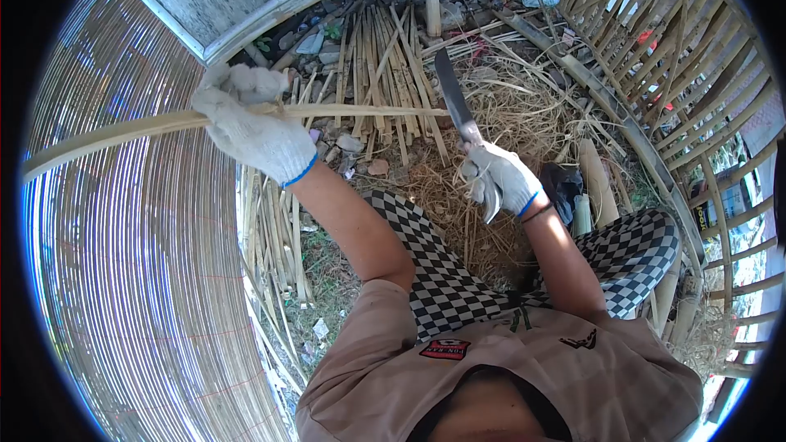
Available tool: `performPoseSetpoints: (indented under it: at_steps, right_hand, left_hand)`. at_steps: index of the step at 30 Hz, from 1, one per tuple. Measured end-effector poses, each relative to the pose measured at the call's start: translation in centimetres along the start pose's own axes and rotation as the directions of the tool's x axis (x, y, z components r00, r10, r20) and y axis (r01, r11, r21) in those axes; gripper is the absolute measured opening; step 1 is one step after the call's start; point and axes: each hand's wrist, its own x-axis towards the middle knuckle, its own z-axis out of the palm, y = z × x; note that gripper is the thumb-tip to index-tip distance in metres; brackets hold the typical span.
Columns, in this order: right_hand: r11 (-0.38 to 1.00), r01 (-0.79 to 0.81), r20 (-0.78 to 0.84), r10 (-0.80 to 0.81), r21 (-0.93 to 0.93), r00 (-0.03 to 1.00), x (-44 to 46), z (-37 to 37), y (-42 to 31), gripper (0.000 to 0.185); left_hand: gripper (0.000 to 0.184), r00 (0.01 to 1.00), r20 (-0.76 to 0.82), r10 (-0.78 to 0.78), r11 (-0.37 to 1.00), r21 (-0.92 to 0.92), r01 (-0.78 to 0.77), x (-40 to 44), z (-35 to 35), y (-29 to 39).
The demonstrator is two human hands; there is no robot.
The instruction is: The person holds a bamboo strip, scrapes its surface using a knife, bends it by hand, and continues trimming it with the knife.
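Slatted screen [139,221] fills L side, outer edge lost in dark lens rim. Bamboo lattice [684,74] at R, also cut off. Shavings pile [524,106] on ground, centre-R; strip bundle [381,65] beyond the hands, lower ends partly behind long strip [352,110]. Long strip runs approx. crosswise, far L end cut off by rim. L hand [258,135] (gloved, blue cuff): fingers closed round long strip. R hand [503,178], also gloved: fingers wrapped round knife [452,90], handle mostly hidden; blade up, just beside strip's R end (contact: can't tell). Pale curved shape [492,200] below R fingers, unclear.
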Motion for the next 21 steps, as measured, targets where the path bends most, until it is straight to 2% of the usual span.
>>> performPoseSetpoints:
  at_steps: [1,2,4,5,7,8,9,10,11,12,14,15,18,19,21]
  right_hand:
    - [1.0,0.007,-0.009,-0.007,0.01,1.0,0.8,0.3,-0.1,0.026]
    - [0.995,-0.029,-0.008,0.028,-0.091,1.0,1.6,0.0,-0.1,0.029]
    - [0.912,-0.01,-0.065,-0.019,-0.409,0.998,-0.3,3.4,-2.4,0.027]
    - [0.873,0.119,-0.015,-0.143,-0.473,0.99,-0.5,4.9,-2.8,0.026]
    - [0.747,0.338,0.09,-0.353,-0.573,0.931,-1.1,6.8,-3.1,0.025]
    - [0.765,0.309,0.104,-0.305,-0.565,0.947,-1.4,7.5,-3.5,0.024]
    - [0.784,0.28,0.118,-0.259,-0.554,0.959,-1.3,8.0,-4.0,0.023]
    - [0.801,0.255,0.134,-0.216,-0.542,0.967,-1.0,8.5,-4.3,0.023]
    - [0.563,0.373,0.192,-0.354,-0.737,0.915,0.3,8.2,-3.3,0.022]
    - [0.433,0.448,0.25,-0.441,-0.782,0.862,0.4,8.6,-3.1,0.021]
    - [0.144,0.541,0.38,-0.565,-0.829,0.732,0.4,9.3,-2.4,0.019]
    - [0.066,0.515,0.395,-0.562,-0.855,0.727,-0.3,10.4,-3.0,0.018]
    - [-0.078,0.487,0.427,-0.615,-0.87,0.663,-1.1,11.9,-3.6,0.014]
    - [-0.138,0.475,0.439,-0.66,-0.869,0.61,-1.1,12.4,-3.7,0.014]
    - [-0.075,0.474,0.413,-0.621,-0.877,0.666,-1.8,12.7,-3.8,0.015]
  left_hand:
    - [0.05,0.999,0.004,-0.046,0.993,-0.109,0.046,-0.2,0.8,0.4]
    - [0.051,0.987,0.143,-0.073,0.966,-0.235,0.106,-0.1,0.1,0.2]
    - [0.053,0.907,0.419,-0.053,0.856,-0.448,0.257,0.4,-1.5,-0.6]
    - [0.055,0.931,0.35,-0.105,0.912,-0.339,0.231,-0.1,-0.6,0.8]
    - [0.056,0.905,0.419,-0.072,0.899,-0.366,0.241,-0.1,-0.7,0.7]
    - [0.056,0.89,0.452,-0.065,0.892,-0.373,0.255,-0.4,-1.1,0.7]
    - [0.06,0.842,0.532,-0.087,0.834,-0.424,0.354,-0.1,-1.3,0.7]
    - [0.06,0.83,0.554,-0.061,0.821,-0.445,0.358,-0.2,-1.2,0.5]
    - [0.06,0.816,0.577,-0.032,0.809,-0.465,0.36,-0.4,-1.1,0.3]
    - [0.059,0.802,0.598,0.002,0.796,-0.486,0.36,-0.4,-0.4,0.4]
    - [0.057,0.823,0.568,0.006,0.863,-0.419,0.282,-1.2,0.7,1.0]
    - [0.055,0.834,0.552,0.005,0.892,-0.38,0.246,-1.7,1.3,1.3]
    - [0.052,0.962,0.259,-0.089,0.95,-0.269,0.161,-3.2,2.2,1.3]
    - [0.051,0.928,0.367,-0.069,0.913,-0.352,0.208,-2.8,1.8,0.8]
    - [0.05,0.831,0.556,0.002,0.805,-0.494,0.329,-1.8,0.8,-0.3]
